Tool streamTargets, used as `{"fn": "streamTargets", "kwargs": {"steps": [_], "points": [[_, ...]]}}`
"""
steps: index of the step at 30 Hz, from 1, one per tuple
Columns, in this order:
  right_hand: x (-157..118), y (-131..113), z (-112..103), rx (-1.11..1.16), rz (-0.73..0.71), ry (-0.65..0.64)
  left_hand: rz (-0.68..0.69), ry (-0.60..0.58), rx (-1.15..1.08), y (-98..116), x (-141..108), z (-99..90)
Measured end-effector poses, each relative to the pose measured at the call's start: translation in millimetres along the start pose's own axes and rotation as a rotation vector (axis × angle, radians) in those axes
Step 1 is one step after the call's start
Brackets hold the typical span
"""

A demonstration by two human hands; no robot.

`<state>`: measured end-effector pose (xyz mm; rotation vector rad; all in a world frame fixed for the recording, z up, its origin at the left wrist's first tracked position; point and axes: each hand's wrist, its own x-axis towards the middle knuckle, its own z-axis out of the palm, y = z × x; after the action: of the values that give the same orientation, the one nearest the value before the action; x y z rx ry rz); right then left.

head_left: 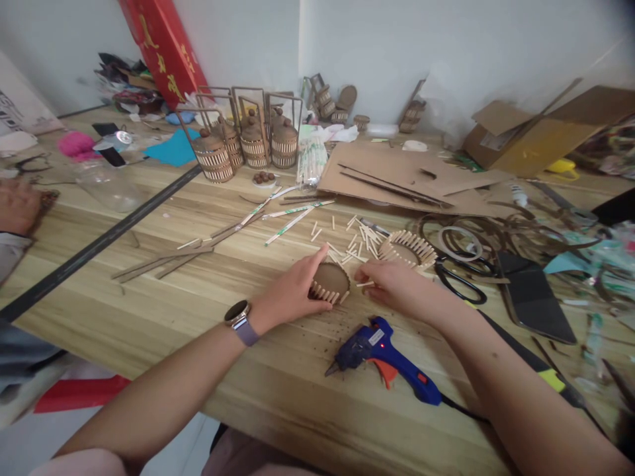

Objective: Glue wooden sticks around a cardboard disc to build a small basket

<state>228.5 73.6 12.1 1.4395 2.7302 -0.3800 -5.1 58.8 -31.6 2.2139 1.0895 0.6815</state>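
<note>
My left hand (292, 291) is wrapped around a small round brown base (331, 277), thumb and fingers on its rim. Short pale sticks stand in a row along the base's near edge. My right hand (387, 283) is just to the right, pinching one short wooden stick (366, 284) that points toward the base. A scatter of loose short sticks (364, 239) lies beyond my hands. Behind my right hand is a second round piece (409, 250), ringed with upright sticks. A blue glue gun (384, 354) rests on its side nearer to me.
Black scissors (461, 274), a phone (536, 296) and coiled brown strips (446, 231) lie on the right. Finished little baskets with tall handles (255, 142) stand at the back beside flat cardboard (397, 175). Another person's hand (18, 205) rests at far left.
</note>
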Motion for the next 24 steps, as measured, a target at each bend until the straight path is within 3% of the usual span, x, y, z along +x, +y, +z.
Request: {"fn": "streamTargets", "kwargs": {"steps": [8,14,18,24], "points": [[-7,-5,-11,0.021,0.023,-0.031,-0.033,-0.013,-0.007,2,0,-1.2],[-20,-21,-33,0.448,-0.019,0.042,-0.032,-0.016,0.007,2,1,-1.7],[-16,-33,-24,0.411,-0.105,0.077,-0.037,-0.02,0.001,3,0,-1.9],[-5,-32,-8,0.327,-0.185,0.171,-0.038,-0.023,-0.007,3,0,-1.7]]}}
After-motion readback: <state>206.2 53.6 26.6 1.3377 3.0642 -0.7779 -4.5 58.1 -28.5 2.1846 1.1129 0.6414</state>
